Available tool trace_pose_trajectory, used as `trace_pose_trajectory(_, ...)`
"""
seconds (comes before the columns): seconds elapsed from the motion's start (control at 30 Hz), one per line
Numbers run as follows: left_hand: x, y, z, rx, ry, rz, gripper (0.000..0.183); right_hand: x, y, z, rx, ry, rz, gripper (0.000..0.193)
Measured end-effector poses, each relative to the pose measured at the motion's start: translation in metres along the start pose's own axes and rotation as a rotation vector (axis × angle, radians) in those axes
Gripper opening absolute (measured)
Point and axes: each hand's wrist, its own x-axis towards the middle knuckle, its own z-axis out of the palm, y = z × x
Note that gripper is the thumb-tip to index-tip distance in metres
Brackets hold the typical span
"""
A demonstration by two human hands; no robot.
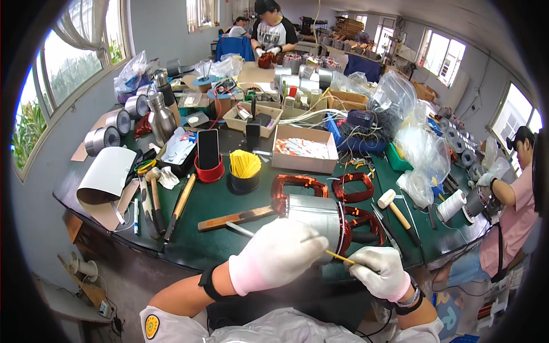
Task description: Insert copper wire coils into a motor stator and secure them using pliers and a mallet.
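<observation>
White-gloved left hand [277, 251] and right hand [379, 273] pinching a thin yellow tube [339, 256] between them, a silver stator core [311, 210] lay just beyond, near the front edge of the green tabletop [200, 250], bare room stretched leftward.

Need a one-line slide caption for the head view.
White-gloved left hand and right hand hold a yellow stick near a metal cylinder and copper-coloured coils on a green workbench.
</observation>
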Motion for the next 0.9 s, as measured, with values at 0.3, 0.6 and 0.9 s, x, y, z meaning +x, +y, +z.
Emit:
trace_pose_trajectory(0.3, -0.096, -0.024, -0.018, -0.213, 0.163, -0.604, 0.002, 0.016, 0.032, -0.023, -0.233, -0.045, 0.071, 0.016)
trace_pose_trajectory(0.6, -0.122, -0.105, 0.021, -0.148, 0.185, -0.865, 0.011, 0.039, 0.108, 0.002, -0.471, -0.296, 0.393, 0.027)
trace_pose_trajectory(0.9, -0.11, -0.117, 0.035, -0.12, 0.081, -0.784, 0.022, -0.01, 0.174, -0.029, -0.034, -0.112, 0.813, 0.045)
